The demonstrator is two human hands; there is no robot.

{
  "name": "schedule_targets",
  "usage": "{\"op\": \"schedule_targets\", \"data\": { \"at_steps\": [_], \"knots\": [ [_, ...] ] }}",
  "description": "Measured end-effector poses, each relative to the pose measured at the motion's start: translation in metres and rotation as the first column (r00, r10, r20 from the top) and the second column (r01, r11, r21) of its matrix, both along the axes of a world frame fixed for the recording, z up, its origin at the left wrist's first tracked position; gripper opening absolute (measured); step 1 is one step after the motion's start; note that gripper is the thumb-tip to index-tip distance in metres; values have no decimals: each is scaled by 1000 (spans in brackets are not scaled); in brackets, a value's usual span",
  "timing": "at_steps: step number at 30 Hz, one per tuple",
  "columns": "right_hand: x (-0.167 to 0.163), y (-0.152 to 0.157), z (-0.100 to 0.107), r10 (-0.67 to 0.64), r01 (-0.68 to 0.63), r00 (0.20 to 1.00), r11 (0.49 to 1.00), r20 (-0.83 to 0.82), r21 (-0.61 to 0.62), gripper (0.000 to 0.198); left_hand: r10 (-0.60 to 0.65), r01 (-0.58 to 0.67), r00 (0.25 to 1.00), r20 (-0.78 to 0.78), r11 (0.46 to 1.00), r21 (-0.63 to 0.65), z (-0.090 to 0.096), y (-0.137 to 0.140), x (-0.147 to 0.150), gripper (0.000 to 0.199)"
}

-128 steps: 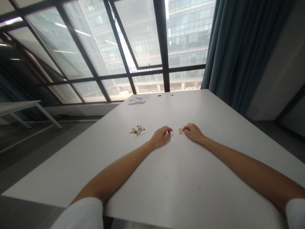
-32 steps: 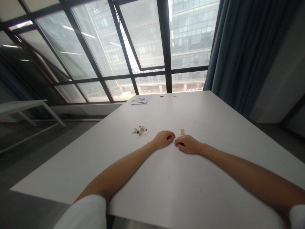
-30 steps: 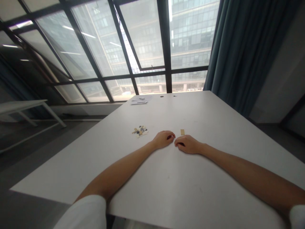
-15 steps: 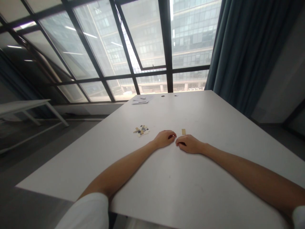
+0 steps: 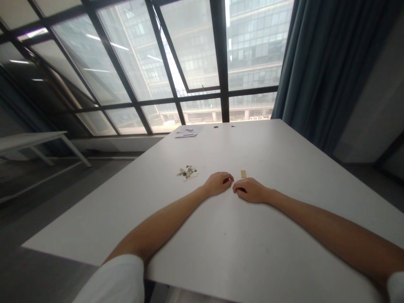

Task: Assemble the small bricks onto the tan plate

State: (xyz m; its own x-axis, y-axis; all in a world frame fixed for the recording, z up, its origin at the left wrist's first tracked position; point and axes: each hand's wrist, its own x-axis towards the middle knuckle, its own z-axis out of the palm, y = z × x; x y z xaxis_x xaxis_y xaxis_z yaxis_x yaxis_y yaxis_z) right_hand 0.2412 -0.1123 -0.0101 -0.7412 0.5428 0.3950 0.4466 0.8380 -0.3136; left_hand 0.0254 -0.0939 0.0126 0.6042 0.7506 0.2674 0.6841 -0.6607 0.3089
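Note:
My left hand (image 5: 218, 183) rests on the white table (image 5: 189, 227) with its fingers curled in toward the thumb, and nothing shows in them. Just to the right of it lies my right hand (image 5: 251, 190), also curled, its fingertips close to those of the left; I see nothing held there. A small tan studded plate (image 5: 243, 174), like a toy building brick, lies flat just beyond my right hand, apart from it. Left of my left hand is a loose pile of small toy bricks (image 5: 188, 171) in tan, black, grey and white.
Papers (image 5: 187, 134) lie at the table's far left corner, with a small dark round object (image 5: 216, 127) near the far edge. Past it are large windows (image 5: 189, 46). A blue curtain (image 5: 306, 71) hangs at right; another table (image 5: 31, 139) stands at left.

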Motion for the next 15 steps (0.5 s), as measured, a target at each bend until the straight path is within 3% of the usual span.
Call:
{"op": "schedule_targets", "data": {
  "at_steps": [15],
  "knots": [
    [1,1,-1,-6,6,1000,1000,13,-5,20,-7,7,1000,5,1000,13,-4,3,-1,25]
  ]
}}
